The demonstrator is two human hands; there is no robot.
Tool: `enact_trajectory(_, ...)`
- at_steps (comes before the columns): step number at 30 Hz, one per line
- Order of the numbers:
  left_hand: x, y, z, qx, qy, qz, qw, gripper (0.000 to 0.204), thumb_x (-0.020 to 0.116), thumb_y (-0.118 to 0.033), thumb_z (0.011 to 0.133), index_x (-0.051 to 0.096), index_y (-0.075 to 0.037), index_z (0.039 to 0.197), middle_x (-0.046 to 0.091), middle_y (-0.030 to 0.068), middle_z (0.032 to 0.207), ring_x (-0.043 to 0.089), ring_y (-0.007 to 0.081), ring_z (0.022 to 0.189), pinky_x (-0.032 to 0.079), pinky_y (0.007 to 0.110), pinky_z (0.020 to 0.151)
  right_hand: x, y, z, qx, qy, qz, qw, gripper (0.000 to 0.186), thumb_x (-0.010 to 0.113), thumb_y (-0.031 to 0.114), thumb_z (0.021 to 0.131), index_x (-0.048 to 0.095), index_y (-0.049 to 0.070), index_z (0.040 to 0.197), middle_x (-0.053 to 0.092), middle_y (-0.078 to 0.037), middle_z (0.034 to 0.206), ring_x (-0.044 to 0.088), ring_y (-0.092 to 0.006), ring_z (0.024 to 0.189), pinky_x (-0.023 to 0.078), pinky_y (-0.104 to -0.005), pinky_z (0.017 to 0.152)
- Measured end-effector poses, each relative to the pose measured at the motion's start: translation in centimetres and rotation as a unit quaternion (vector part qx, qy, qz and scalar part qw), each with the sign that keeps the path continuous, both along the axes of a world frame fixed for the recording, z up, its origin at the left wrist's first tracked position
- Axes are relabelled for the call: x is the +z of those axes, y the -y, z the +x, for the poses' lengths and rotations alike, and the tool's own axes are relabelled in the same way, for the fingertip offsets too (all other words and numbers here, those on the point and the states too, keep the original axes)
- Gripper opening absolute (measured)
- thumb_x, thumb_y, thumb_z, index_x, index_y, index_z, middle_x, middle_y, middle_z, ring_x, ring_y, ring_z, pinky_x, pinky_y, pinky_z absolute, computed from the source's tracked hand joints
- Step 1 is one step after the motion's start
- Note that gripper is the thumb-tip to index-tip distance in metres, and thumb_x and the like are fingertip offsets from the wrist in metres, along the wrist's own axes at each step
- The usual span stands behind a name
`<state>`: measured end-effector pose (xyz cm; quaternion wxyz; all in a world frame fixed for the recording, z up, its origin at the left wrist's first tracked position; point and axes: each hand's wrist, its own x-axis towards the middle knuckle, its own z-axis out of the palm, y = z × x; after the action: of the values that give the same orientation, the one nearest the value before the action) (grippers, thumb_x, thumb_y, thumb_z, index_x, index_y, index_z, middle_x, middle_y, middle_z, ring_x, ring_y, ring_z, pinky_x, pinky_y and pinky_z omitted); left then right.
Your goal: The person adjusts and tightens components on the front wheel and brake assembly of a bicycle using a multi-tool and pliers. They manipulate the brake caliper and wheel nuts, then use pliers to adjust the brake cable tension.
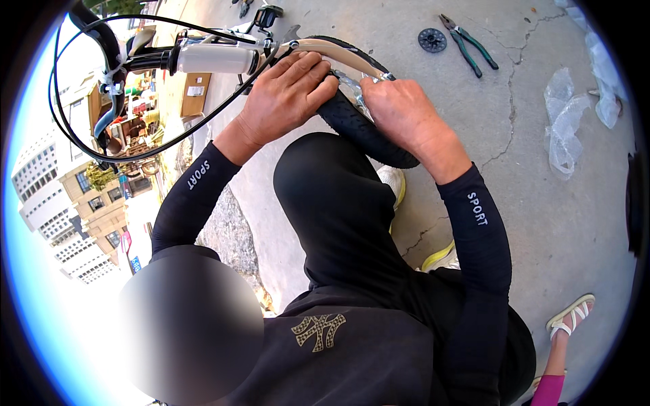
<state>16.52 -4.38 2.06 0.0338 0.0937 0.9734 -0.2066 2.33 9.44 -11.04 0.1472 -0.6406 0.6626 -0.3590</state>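
Note:
A small bicycle front wheel with a black knobby tyre (369,132) stands in front of my knees, beside a curved beige bar (342,55) that looks like a fork leg. My left hand (291,95) lies over this bar and the tyre's edge, its fingers bent together round them. Close to the wheel's middle, my right hand (403,111) is closed in a fist-like pinch; what its fingertips hold is hidden. Clear crinkled plastic and thin metal parts show between the two hands.
The handlebar (101,40) and looping black cables reach to the upper left, past a white-wrapped tube (217,59). Green-handled pliers (466,46) and a black disc (432,40) lie on the concrete. Plastic wrap (565,122) is at right; another person's sandalled foot (572,314) stands lower right.

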Motion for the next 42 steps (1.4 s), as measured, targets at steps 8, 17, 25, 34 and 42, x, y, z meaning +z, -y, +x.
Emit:
enact_trajectory(8, 0.0, 0.0, -0.1, 0.012, -0.001, 0.023, 1.0, 0.027, 0.073, -0.017, 0.079, 0.064, -0.01, 0.104, 0.068, 0.0074, 0.117, 0.064, 0.0256, 0.119, 0.05, 0.041, 0.106, -0.5, 0.1, -0.1, -0.015, -0.015, -0.021, 1.0, 0.009, 0.059, 0.008, 0.089, 0.065, 0.001, 0.09, 0.073, -0.015, 0.075, 0.075, -0.0329, 0.073, 0.061, -0.0418, 0.065)
enact_trajectory(17, -0.4, -0.1, 0.4, 0.022, -0.004, 0.027, 0.999, 0.035, 0.076, -0.015, 0.076, 0.067, -0.012, 0.109, 0.068, 0.0078, 0.117, 0.063, 0.027, 0.12, 0.051, 0.042, 0.103, -4.3, 1.9, 1.8, -0.049, -0.04, -0.083, 0.995, 0.006, 0.06, 0.008, 0.089, 0.06, 0.004, 0.094, 0.072, -0.012, 0.078, 0.075, -0.0282, 0.07, 0.062, -0.0394, 0.061)
enact_trajectory(25, -0.2, -0.3, 0.1, 0.045, 0.003, 0.046, 0.998, 0.038, 0.08, -0.016, 0.072, 0.071, -0.015, 0.108, 0.069, 0.0043, 0.118, 0.064, 0.0263, 0.12, 0.05, 0.042, 0.102, -5.7, 2.8, 1.8, -0.042, 0.009, -0.09, 0.995, 0.011, 0.058, 0.007, 0.093, 0.057, 0.006, 0.105, 0.071, -0.013, 0.085, 0.074, -0.0311, 0.078, 0.06, -0.0411, 0.063)
enact_trajectory(34, -0.6, 0.0, -0.1, 0.051, -0.011, 0.061, 0.997, 0.034, 0.079, -0.014, 0.071, 0.07, -0.013, 0.104, 0.069, 0.0037, 0.116, 0.065, 0.0248, 0.117, 0.05, 0.042, 0.102, -4.1, 2.0, 0.8, -0.006, 0.03, -0.035, 0.999, 0.013, 0.055, 0.007, 0.094, 0.057, 0.005, 0.107, 0.071, -0.017, 0.084, 0.073, -0.0357, 0.078, 0.059, -0.0451, 0.065)
enact_trajectory(42, -0.5, -0.1, -0.3, 0.047, -0.004, 0.069, 0.996, 0.035, 0.079, -0.014, 0.07, 0.07, -0.012, 0.104, 0.069, 0.0041, 0.117, 0.064, 0.0257, 0.118, 0.05, 0.042, 0.103, -3.7, 2.0, 0.6, 0.001, 0.047, -0.031, 0.998, 0.014, 0.055, 0.006, 0.094, 0.057, 0.004, 0.108, 0.071, -0.018, 0.083, 0.073, -0.0372, 0.078, 0.059, -0.0469, 0.066)
